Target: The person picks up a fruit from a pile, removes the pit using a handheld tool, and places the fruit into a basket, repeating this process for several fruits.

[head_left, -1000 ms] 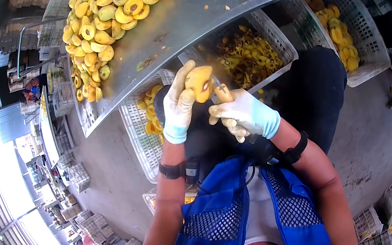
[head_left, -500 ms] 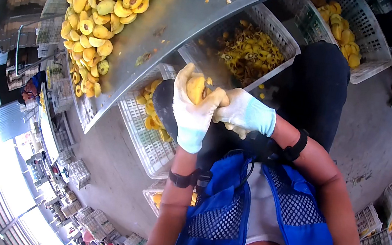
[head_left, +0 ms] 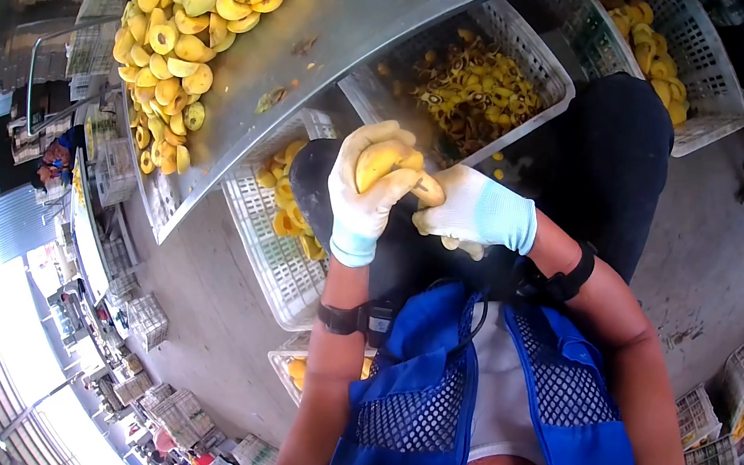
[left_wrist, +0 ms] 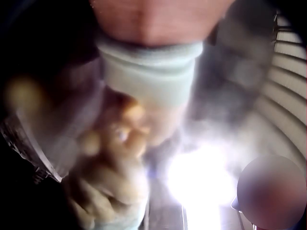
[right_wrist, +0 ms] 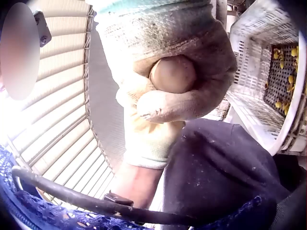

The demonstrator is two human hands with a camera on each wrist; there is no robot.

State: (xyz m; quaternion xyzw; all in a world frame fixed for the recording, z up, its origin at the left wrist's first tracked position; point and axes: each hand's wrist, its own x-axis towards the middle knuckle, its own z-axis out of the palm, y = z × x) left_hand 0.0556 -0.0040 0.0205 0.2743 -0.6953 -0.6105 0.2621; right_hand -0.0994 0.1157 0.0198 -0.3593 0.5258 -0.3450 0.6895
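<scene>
In the head view my gloved left hand (head_left: 359, 207) holds a yellow fruit half (head_left: 380, 161), peach-like, with fingers curled behind it and the thumb across its near side. My gloved right hand (head_left: 475, 206) grips a wooden-handled knife (head_left: 431, 190) right at the left thumb. The knife's metal end is hidden by the fruit and fingers. In the right wrist view the rounded butt of the handle (right_wrist: 173, 74) shows inside the curled right fingers (right_wrist: 192, 103). The left wrist view is blurred, with a pale glove cuff (left_wrist: 148, 72) across the top.
Many fruit halves (head_left: 175, 43) lie heaped on the metal table (head_left: 325, 26). Under its edge, one crate (head_left: 557, 97) contains yellow scraps; another crate (head_left: 265, 251) beside my knee holds fruit pieces. A further crate of fruit (head_left: 709, 99) stands at upper right.
The left hand first came right to meet the right hand, and the fruit half has turned in its fingers. The knife's metal part, visible earlier, is now hidden; its handle still points at the fruit.
</scene>
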